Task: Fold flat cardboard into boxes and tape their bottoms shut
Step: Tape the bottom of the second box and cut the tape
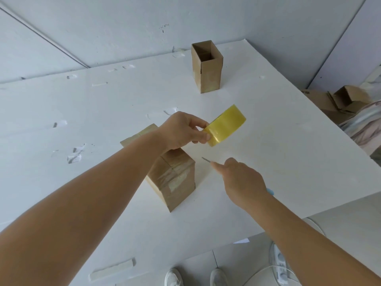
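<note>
A cardboard box [175,180] stands bottom-up on the white table [268,131], its flaps covered with clear tape. My left hand [183,131] hovers above the box and pinches a yellow tape roll [226,124]. To the right of the box, my right hand [241,180] grips a cutter; its thin blade [206,159] points toward the roll and its blue handle end [270,191] sticks out behind the wrist. A second folded box [207,67] stands upright with its top open at the far side of the table.
Scraps of old tape [75,156] are stuck across the table, and a longer strip [112,270] lies near the front edge. Loose cardboard [340,100] lies on the floor at right. A power strip [281,265] and my shoes [174,277] show below the table edge.
</note>
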Available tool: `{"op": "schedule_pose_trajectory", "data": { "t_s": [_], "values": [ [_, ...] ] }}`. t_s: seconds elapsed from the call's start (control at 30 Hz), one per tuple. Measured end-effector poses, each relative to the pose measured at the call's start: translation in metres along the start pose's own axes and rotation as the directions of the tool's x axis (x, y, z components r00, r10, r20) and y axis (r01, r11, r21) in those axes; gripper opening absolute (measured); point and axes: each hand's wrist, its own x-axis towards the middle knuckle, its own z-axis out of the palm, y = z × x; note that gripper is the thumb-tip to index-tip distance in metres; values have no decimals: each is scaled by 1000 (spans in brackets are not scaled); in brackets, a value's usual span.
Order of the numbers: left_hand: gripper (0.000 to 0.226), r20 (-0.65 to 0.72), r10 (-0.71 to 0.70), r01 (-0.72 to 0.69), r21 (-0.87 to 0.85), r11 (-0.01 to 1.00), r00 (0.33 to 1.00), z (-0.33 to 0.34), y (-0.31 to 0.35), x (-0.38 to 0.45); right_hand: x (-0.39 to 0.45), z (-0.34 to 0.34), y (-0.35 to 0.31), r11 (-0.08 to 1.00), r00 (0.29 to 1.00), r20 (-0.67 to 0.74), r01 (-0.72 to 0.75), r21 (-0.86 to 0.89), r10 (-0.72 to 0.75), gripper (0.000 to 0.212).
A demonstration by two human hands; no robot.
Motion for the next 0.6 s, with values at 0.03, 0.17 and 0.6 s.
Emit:
{"op": "schedule_pose_trajectory", "data": {
  "t_s": [0.03, 0.17, 0.6],
  "values": [
    [16, 3, 0, 0, 1, 1000, 1000, 0, 1, 0, 3, 8, 3, 1000, 1000, 9, -10, 12, 10, 62],
    [13, 1, -14, 14, 20, 1000, 1000, 2, 0, 3, 10, 24, 8, 987, 999, -28, -41, 155, 46, 46],
    [18, -72, -26, 23, -34, 999, 997, 4, -2, 0, 20, -11, -81, -475, 898, 314, -141, 869, 308, 22]
  ]
}}
